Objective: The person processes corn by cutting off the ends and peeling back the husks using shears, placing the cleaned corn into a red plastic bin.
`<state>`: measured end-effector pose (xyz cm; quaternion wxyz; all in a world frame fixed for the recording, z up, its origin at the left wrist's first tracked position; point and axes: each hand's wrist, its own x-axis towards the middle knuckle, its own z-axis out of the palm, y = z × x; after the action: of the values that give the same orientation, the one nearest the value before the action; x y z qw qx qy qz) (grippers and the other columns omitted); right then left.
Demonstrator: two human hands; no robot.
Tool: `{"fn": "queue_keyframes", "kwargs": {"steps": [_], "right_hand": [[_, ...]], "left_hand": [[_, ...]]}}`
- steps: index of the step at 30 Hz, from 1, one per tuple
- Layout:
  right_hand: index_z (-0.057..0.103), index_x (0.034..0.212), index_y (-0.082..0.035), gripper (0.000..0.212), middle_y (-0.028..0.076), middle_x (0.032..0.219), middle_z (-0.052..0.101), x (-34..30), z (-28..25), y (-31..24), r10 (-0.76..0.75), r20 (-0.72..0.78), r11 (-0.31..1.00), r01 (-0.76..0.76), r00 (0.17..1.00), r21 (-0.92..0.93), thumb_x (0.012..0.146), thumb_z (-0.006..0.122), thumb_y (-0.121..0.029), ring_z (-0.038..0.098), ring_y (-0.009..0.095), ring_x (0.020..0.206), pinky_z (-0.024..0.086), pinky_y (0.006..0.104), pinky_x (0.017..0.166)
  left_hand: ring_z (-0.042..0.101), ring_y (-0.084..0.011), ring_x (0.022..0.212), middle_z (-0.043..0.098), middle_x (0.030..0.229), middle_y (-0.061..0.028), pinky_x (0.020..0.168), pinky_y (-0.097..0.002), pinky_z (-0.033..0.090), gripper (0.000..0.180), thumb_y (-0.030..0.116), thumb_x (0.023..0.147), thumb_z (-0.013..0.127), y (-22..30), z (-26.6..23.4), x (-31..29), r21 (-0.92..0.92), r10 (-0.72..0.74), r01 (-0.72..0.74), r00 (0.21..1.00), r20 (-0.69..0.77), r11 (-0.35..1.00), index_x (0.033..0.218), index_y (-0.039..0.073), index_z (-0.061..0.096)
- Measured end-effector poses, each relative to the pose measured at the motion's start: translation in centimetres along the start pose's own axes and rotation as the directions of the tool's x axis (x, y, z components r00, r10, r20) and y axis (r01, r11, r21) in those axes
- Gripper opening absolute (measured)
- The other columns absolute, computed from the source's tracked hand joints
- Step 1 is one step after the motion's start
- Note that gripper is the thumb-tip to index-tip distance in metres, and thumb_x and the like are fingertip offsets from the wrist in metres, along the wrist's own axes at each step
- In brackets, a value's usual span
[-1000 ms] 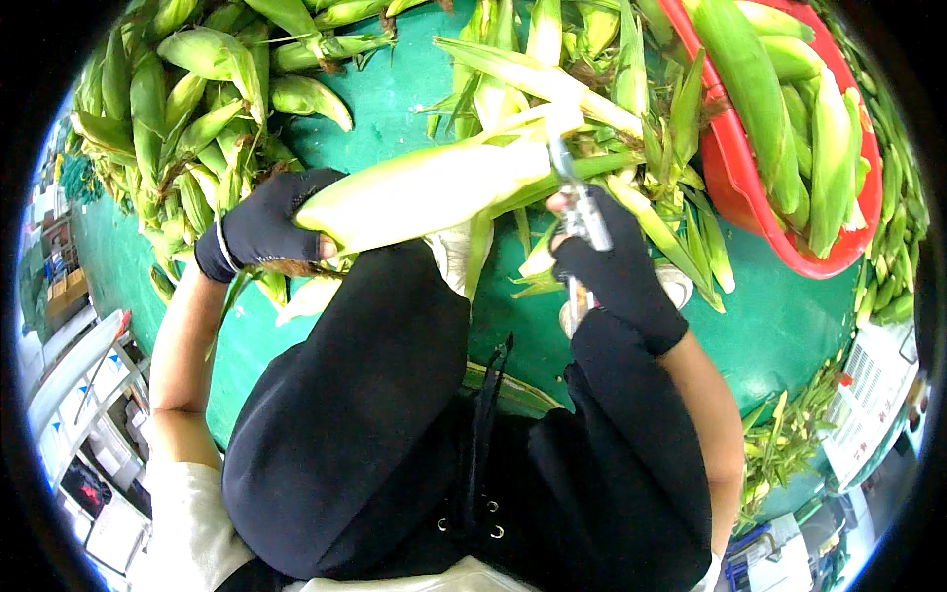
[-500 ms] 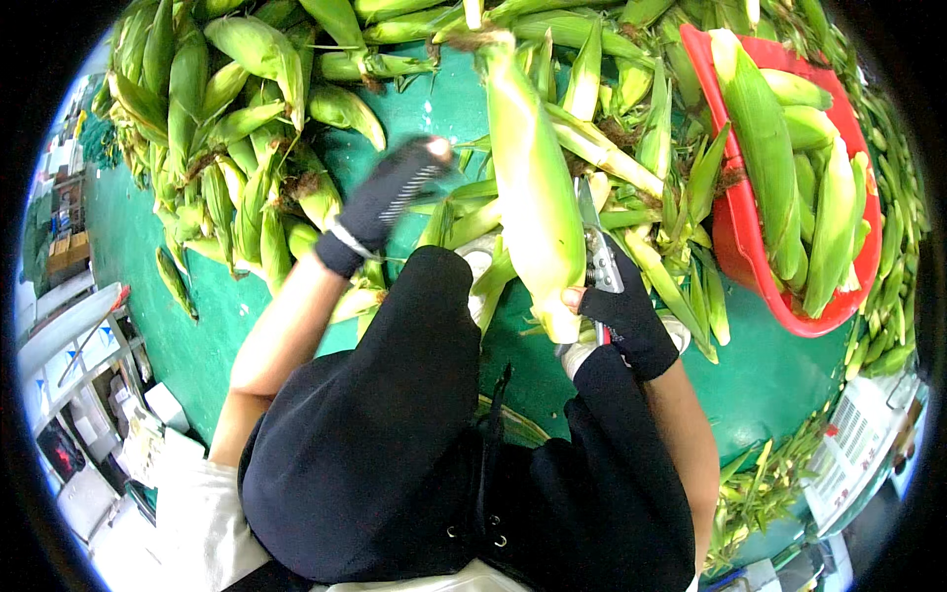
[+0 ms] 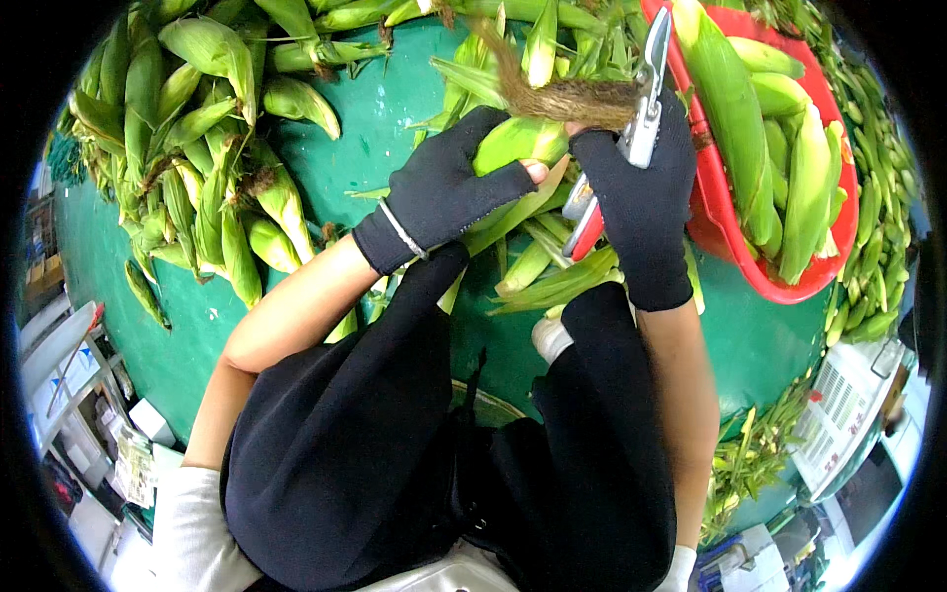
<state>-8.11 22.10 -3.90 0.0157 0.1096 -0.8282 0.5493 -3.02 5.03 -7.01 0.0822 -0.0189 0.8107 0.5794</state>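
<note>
Glossy plastic tub (image 3: 717,222) — shiny metal shears (image 3: 643,128) — matt cloth gloves (image 3: 434,187), rough corn silk (image 3: 582,103).

Green corn ear (image 3: 521,145), brown silk (image 3: 582,102), black gloves (image 3: 434,187), silver-and-red shears (image 3: 644,128), red tub (image 3: 712,202), teal-green floor (image 3: 755,355)

Green floor (image 3: 760,360) below; small white box (image 3: 151,421) left; printed white panel (image 3: 838,419) right.

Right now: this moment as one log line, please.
left hand: grips corn ear | right hand: holds shears, by silk | red basin: holds more ears
</note>
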Motion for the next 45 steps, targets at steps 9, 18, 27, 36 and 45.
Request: {"fn": "queue_keyframes", "kwargs": {"steps": [9, 18, 27, 36, 45], "right_hand": [[0.056, 0.086, 0.001, 0.009, 0.009, 0.08, 0.053, -3.0, -0.9, 4.2, 0.196, -0.031, 0.895, -0.166, 0.98, 0.414, 0.082, 0.051, -0.006, 0.054, 0.016, 0.064, 0.046, 0.0273, 0.054], [0.054, 0.088, -0.001, 0.017, 0.003, 0.074, 0.05, -3.0, -2.2, 1.1, 0.261, -0.031, 0.886, -0.226, 0.965, 0.404, 0.075, 0.058, -0.009, 0.051, 0.01, 0.06, 0.043, 0.0241, 0.054], [0.049, 0.107, -0.003, 0.048, 0.003, 0.089, 0.05, -2.0, -1.7, 0.7, -0.161, -0.069, 0.976, 0.148, 0.985, -0.161, 0.063, 0.066, 0.001, 0.048, 0.009, 0.073, 0.043, 0.0231, 0.064], [0.046, 0.101, -0.003, 0.044, 0.008, 0.084, 0.049, -2.8, -0.9, 5.3, 0.385, -0.144, 0.797, -0.249, 0.912, 0.551, 0.062, 0.065, -0.003, 0.051, 0.02, 0.074, 0.044, 0.032, 0.067], [0.057, 0.093, 0.0, 0.023, 0.022, 0.102, 0.053, -4.2, -2.8, 3.2, -0.052, -0.08, 0.99, 0.062, 0.995, 0.129, 0.07, 0.059, 0.0, 0.057, 0.03, 0.085, 0.047, 0.0351, 0.07]], "left_hand": [[0.058, -0.0164, 0.083, 0.061, 0.088, -0.0122, 0.074, -0.0285, 0.045, 0.049, 0.04, 0.08, 0.059, 2.0, 2.6, 0.4, -0.425, -0.066, 0.053, 0.998, -0.015, 0.903, 0.105, -0.001, 0.054], [0.052, -0.033, 0.093, 0.056, 0.1, -0.018, 0.086, -0.0312, 0.039, 0.034, 0.021, 0.09, 0.044, -2.0, 2.4, -0.9, -0.013, 0.359, -0.359, 0.932, 0.05, 0.933, 0.115, 0.0, 0.048], [0.059, -0.0278, 0.075, 0.059, 0.082, -0.0186, 0.067, -0.0345, 0.045, 0.047, 0.043, 0.077, 0.059, 0.3, 3.3, -1.8, -0.129, 0.008, -0.001, 0.999, 0.053, 0.992, 0.093, -0.001, 0.058], [0.059, -0.0278, 0.078, 0.06, 0.085, -0.0177, 0.071, -0.0335, 0.045, 0.047, 0.037, 0.076, 0.063, 1.5, 4.6, -1.1, 0.183, 0.048, -0.022, 0.989, -0.138, 0.983, 0.097, -0.004, 0.056], [0.046, -0.0342, 0.105, 0.046, 0.117, -0.0199, 0.088, -0.0396, 0.037, 0.036, 0.003, 0.083, 0.043, -3.0, 4.8, -0.9, 0.458, 0.624, -0.54, 0.78, -0.042, 0.706, 0.12, -0.001, 0.042]]}}
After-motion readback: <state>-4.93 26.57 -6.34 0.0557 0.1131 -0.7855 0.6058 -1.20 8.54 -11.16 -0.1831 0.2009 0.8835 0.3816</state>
